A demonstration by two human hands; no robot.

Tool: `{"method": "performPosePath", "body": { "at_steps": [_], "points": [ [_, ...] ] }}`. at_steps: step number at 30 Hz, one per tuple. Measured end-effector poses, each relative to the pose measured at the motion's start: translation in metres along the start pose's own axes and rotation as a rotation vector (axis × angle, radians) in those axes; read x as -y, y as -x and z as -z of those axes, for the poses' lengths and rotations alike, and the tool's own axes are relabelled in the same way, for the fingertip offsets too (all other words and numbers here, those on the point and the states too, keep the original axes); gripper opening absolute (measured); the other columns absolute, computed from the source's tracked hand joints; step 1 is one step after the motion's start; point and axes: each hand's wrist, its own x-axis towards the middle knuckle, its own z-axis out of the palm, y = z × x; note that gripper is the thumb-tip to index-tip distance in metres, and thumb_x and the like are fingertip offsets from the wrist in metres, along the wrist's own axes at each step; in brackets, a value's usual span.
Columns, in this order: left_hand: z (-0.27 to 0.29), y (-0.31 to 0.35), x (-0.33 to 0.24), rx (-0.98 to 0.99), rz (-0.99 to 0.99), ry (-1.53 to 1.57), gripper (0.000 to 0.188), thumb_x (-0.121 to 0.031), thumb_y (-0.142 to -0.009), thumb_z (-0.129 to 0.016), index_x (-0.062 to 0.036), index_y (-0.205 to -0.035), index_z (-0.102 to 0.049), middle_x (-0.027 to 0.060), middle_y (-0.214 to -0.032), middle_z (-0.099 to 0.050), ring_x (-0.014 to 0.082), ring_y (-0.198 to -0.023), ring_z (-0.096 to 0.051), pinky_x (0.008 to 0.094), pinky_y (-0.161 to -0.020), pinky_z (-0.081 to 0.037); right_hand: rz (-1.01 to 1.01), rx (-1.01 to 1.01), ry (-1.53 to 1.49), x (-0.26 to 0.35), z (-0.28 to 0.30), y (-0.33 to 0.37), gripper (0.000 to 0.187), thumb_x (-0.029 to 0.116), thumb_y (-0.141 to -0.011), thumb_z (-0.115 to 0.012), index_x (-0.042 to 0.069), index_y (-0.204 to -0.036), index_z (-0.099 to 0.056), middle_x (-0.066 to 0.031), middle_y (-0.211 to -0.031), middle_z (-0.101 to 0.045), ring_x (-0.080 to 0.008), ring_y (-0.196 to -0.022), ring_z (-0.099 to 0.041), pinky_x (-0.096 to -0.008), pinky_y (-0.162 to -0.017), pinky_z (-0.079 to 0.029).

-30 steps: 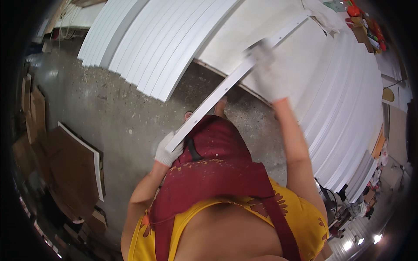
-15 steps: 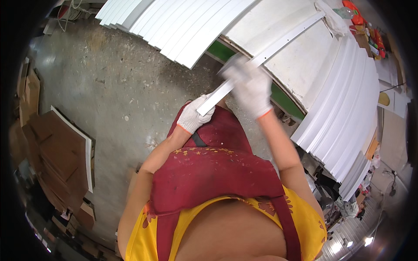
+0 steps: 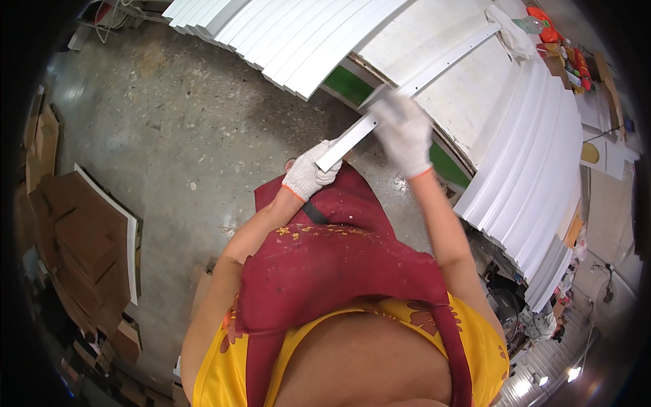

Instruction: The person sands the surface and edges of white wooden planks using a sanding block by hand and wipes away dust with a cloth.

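Brown boards (image 3: 91,251) lie heaped at the far left, beyond the bare grey concrete floor (image 3: 176,136). Further along, a row of white slats (image 3: 298,41) overhangs the tabletop (image 3: 407,51) edge, packed side by side. Below it, the worker's left hand (image 3: 306,173), in a knitted glove, grasps the near end of one white strip (image 3: 447,61) just in front of the maroon apron (image 3: 339,271). That strip runs up and to the right, across the tabletop's edge, and a few dark holes show along its face. Midway along it comes the gloved right hand (image 3: 405,132), blurred, clenched on a greyish pad (image 3: 378,97) pressed over the strip. To the right, a second stack of white strips (image 3: 525,163) fans across the surface. From where I stand, I judge this one piece to be midway through its handling: it is in both hands and belongs to neither stack. Which stack is finished and which is waiting, I cannot tell; plenty lies on either side.
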Motion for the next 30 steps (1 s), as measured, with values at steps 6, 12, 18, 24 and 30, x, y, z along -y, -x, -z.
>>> {"method": "performPosePath", "body": {
  "at_steps": [6, 12, 18, 24, 30],
  "points": [
    [0.028, -0.009, 0.002, 0.089, 0.014, 0.011, 0.033, -0.03, -0.108, -0.042, -0.0053, -0.127, -0.054, 0.0099, -0.08, -0.057, 0.0141, -0.052, -0.049, 0.025, -0.043, -0.041, -0.099, 0.12, -0.009, 0.022, -0.006, 0.009, 0.027, 0.021, -0.085, -0.066, 0.025, -0.11, -0.073, -0.0128, -0.127, -0.062, -0.031, -0.114, -0.059, -0.0452, -0.086, -0.052],
    [0.048, 0.002, 0.001, 0.106, 0.043, -0.013, 0.034, -0.029, -0.106, -0.048, -0.0054, -0.131, -0.054, 0.0094, -0.083, -0.061, 0.0163, -0.058, -0.056, 0.0288, -0.05, -0.047, 0.166, 0.106, -0.101, 0.061, 0.002, 0.0, 0.028, 0.014, -0.072, -0.067, 0.024, -0.098, -0.07, -0.01, -0.117, -0.063, -0.0273, -0.106, -0.063, -0.044, -0.079, -0.055],
    [-0.04, -0.003, 0.005, -0.291, -0.088, -0.532, 0.051, -0.033, -0.107, -0.047, 0.0029, -0.144, -0.046, 0.009, -0.087, -0.061, 0.0124, -0.062, -0.055, 0.0254, -0.053, -0.044, -0.433, -0.179, 0.362, -0.158, 0.001, -0.016, 0.041, 0.03, -0.088, -0.064, 0.031, -0.129, -0.069, -0.0143, -0.139, -0.06, -0.0333, -0.122, -0.059, -0.0453, -0.101, -0.048],
    [-0.043, 0.002, -0.006, -0.255, -0.079, -0.763, 0.049, -0.037, -0.105, -0.047, 0.0009, -0.136, -0.054, 0.0101, -0.095, -0.067, 0.0152, -0.059, -0.058, 0.0256, -0.05, -0.045, -0.271, -0.137, 0.094, -0.089, -0.002, -0.027, 0.037, 0.027, -0.096, -0.056, 0.025, -0.131, -0.067, -0.0167, -0.144, -0.056, -0.0351, -0.119, -0.062, -0.0442, -0.101, -0.05],
    [-0.029, 0.031, 0.001, -0.518, -0.094, -0.143, 0.031, -0.022, -0.106, -0.04, -0.0026, -0.122, -0.058, 0.0123, -0.097, -0.069, 0.0223, -0.071, -0.069, 0.032, -0.058, -0.059, 0.191, 0.078, -0.381, 0.07, -0.006, 0.037, 0.037, 0.022, -0.081, -0.066, 0.028, -0.117, -0.069, -0.0127, -0.133, -0.056, -0.0351, -0.124, -0.054, -0.0499, -0.097, -0.048]
  ]
}}
